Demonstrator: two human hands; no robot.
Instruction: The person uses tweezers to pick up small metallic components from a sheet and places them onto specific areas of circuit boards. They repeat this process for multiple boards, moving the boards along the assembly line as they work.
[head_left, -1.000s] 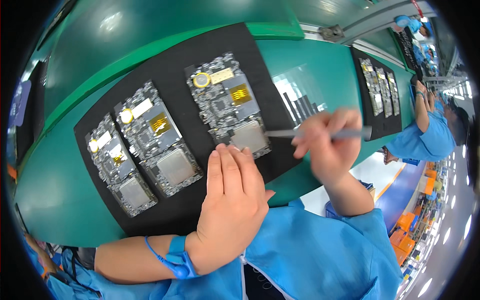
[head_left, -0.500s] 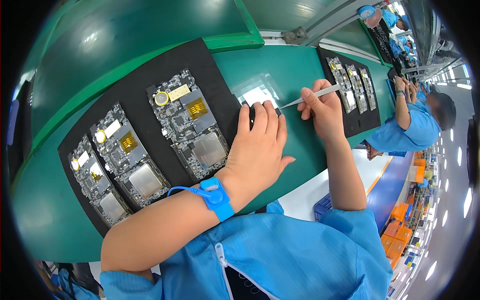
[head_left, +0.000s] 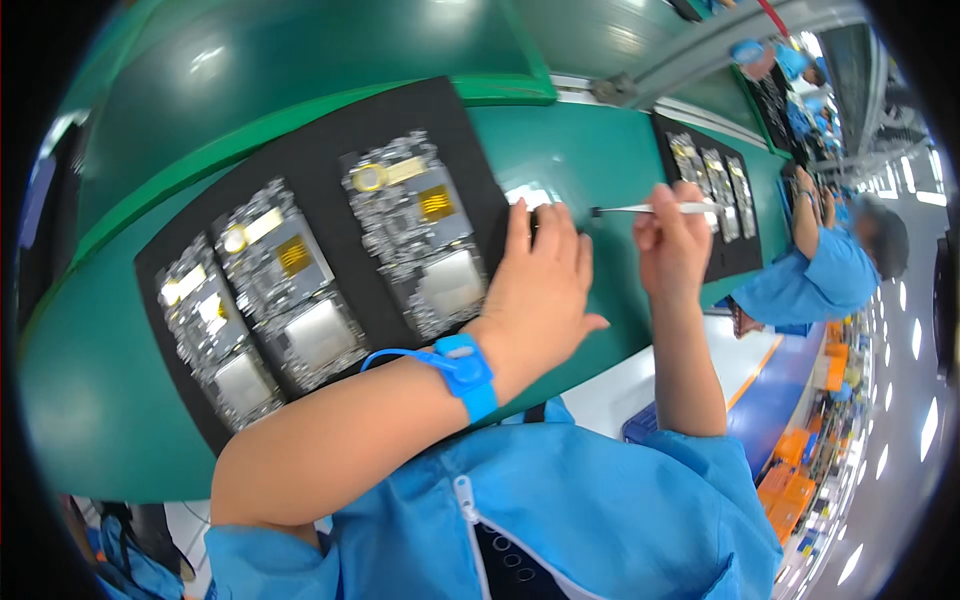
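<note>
Two hands: left hand (head_left: 540,285) at mat (head_left: 300,180) edge, right hand (head_left: 672,245) grips tweezers (head_left: 650,209).

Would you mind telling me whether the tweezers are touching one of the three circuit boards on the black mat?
No, the tweezers in the right hand point over the green belt, clear of the circuit boards on the black mat.

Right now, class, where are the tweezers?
In the head view, the tweezers are upper right, pinched in the right hand, tips pointing left over the green conveyor belt just beyond the left hand.
</note>
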